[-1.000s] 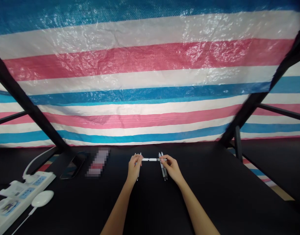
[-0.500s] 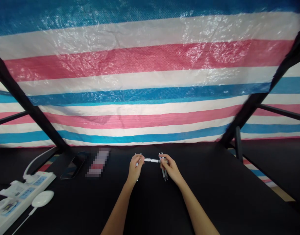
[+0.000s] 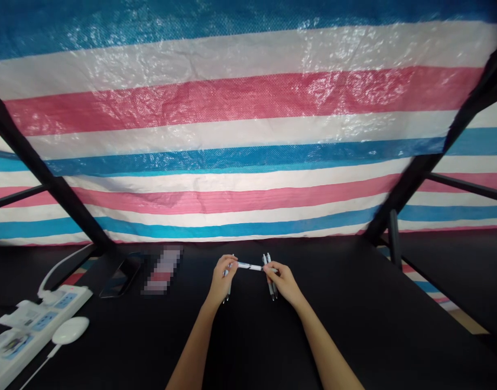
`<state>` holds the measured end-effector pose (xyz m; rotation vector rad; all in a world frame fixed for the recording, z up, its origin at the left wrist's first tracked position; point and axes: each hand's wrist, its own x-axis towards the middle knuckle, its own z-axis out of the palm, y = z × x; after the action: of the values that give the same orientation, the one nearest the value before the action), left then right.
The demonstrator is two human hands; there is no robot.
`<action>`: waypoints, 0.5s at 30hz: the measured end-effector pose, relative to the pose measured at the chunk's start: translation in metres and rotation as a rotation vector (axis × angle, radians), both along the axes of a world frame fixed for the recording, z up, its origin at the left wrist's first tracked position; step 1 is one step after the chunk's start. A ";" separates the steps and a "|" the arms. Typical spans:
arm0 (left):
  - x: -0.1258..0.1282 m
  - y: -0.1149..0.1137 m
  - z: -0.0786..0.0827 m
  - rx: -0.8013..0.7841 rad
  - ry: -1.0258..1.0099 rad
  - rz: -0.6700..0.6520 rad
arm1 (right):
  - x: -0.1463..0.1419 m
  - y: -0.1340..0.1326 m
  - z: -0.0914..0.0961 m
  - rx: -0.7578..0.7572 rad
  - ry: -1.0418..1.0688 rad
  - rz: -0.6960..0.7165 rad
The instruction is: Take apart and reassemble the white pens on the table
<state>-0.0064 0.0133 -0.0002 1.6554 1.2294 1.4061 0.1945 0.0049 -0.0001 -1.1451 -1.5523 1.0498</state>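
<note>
A white pen (image 3: pixel 250 266) lies crosswise between my two hands, tilted slightly down to the right. My left hand (image 3: pixel 223 279) is closed on its left end. My right hand (image 3: pixel 281 279) pinches its right end, where a grey tip section shows past the fingers. Two more pens (image 3: pixel 272 290), white with grey grips, lie side by side on the black table beneath my right hand, tips toward me. Under my left hand are other pens (image 3: pixel 227 297), mostly covered by the hand, with their tips showing below it.
On the left stand a white power strip (image 3: pixel 41 336) with plugs and a white round puck on a cable (image 3: pixel 71 330). A dark phone (image 3: pixel 121 277) and a blurred-out item (image 3: pixel 163 271) lie nearby. Black frame legs (image 3: pixel 388 208) flank the striped sheet (image 3: pixel 240 130) behind.
My right fingers have shifted along the pen's right end, and the pen tilts a little more. The left hand has moved slightly left. Pens on the table appear unmoved.
</note>
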 end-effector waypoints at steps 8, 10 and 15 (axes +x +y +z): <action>0.002 0.000 -0.001 -0.020 -0.014 0.045 | 0.000 0.000 -0.002 0.050 0.044 -0.022; 0.002 0.001 -0.001 -0.008 -0.010 0.044 | 0.000 0.001 -0.003 0.071 0.050 -0.013; 0.002 0.001 -0.001 -0.001 0.002 0.010 | 0.002 0.001 -0.002 0.040 -0.004 -0.003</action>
<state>-0.0042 0.0138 -0.0013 1.6528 1.2404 1.4102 0.1966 0.0061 -0.0018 -1.1228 -1.5671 1.0106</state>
